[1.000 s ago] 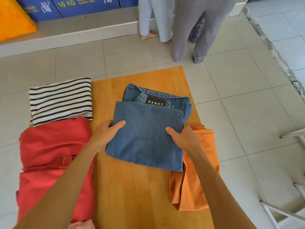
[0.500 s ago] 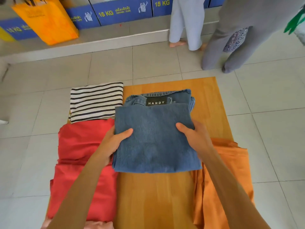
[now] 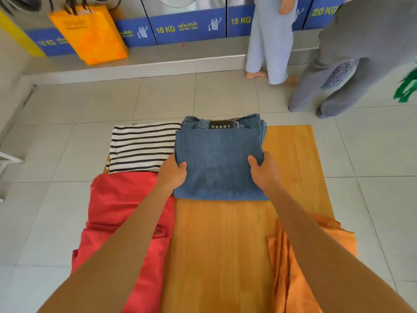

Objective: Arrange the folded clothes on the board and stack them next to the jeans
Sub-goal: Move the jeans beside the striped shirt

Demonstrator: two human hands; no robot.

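Observation:
Folded blue jeans [image 3: 217,154] with a black "HANDY" label lie at the far end of the wooden board [image 3: 291,159]. My left hand [image 3: 172,175] grips their left edge and my right hand [image 3: 262,171] grips their right edge, thumbs on top. A folded black-and-white striped shirt [image 3: 142,146] lies touching the jeans' left side. A red garment [image 3: 117,213] lies below the striped shirt over the board's left edge. An orange garment [image 3: 316,251] hangs over the board's near right edge.
The board lies on a tiled floor [image 3: 90,105]. Two persons stand beyond it, one in light blue trousers [image 3: 268,41], one in grey trousers [image 3: 352,64]. An orange bag [image 3: 90,35] stands on a raised step in front of blue-labelled washing machines [image 3: 187,28].
Both hands have pushed the jeans away from me and to the left, up to the board's far end beside the striped shirt. The camera view has tilted up.

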